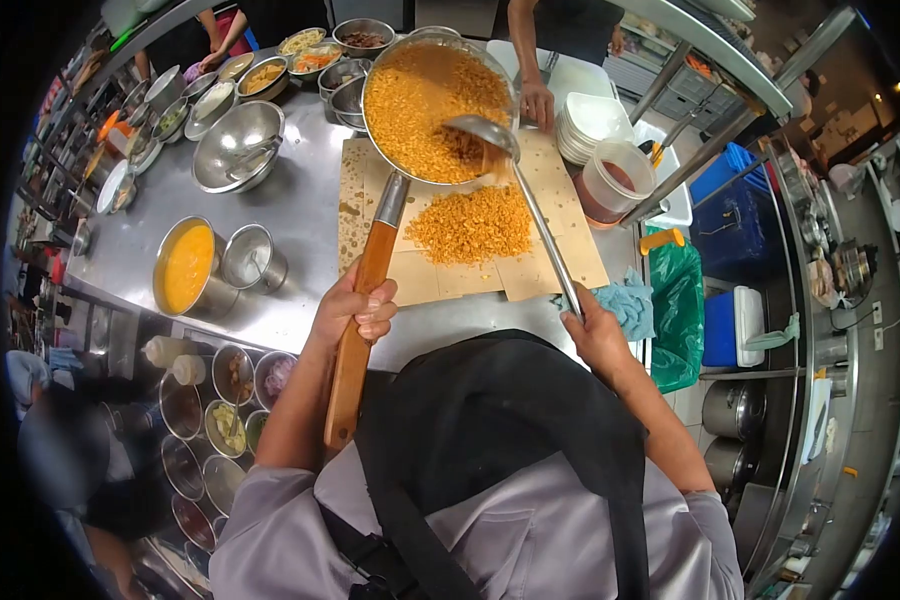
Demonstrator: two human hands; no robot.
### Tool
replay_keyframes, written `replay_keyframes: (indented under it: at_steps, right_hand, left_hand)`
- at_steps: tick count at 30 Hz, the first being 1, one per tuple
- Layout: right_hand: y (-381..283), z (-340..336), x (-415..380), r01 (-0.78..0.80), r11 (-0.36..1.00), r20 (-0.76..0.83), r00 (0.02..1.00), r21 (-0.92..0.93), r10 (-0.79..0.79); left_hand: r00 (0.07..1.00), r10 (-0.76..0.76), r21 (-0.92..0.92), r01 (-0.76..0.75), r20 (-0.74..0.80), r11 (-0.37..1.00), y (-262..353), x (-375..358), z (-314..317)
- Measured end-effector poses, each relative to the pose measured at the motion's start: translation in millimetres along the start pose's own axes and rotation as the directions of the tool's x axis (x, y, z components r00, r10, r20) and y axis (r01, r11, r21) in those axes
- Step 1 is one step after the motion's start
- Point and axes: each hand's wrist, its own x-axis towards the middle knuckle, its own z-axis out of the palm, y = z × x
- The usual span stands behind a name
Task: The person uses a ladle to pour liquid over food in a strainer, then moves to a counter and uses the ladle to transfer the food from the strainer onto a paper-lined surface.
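My left hand (356,312) is wrapped round the wooden handle (368,280) of a large round strainer or pan (425,110), held over the table and full of golden-brown crumbly bits. In my right hand (598,328) is the metal handle of a ladle (485,130), its bowl over the right part of the pan. Some bits drop near the pan's right edge. Below, a heap of the same bits (473,225) lies on brown cardboard (560,270), which has dark grease spots at its left.
Left on the steel table (310,220) stand a pot of orange liquid (185,268), a small pot (251,258) and a steel bowl (238,146). Stacked white containers (592,122) and a tub (618,178) stand right. Another person's hand (537,103) rests beyond the cardboard.
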Motion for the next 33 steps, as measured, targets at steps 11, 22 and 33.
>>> replay_keyframes:
  at_steps: [11,22,33]
  right_hand:
    - [26.2,-29.1,-42.0,-0.113,0.971,-0.076,0.988,0.209,0.131]
    - [-24.1,-49.0,55.5,-0.018,0.996,-0.241,0.970,0.088,0.039]
    - [25.1,-22.9,11.3,0.133,0.977,-0.063,0.987,-0.164,-0.145]
  left_hand:
    - [0.997,0.032,0.110,-0.024,-0.067,0.994,10.1,0.4,-4.7]
    - [0.996,-0.049,0.159,0.036,0.078,0.987,-0.6,-0.7,26.3]
    - [0.999,0.027,0.148,-0.023,-0.022,0.989,3.3,29.1,-3.2]
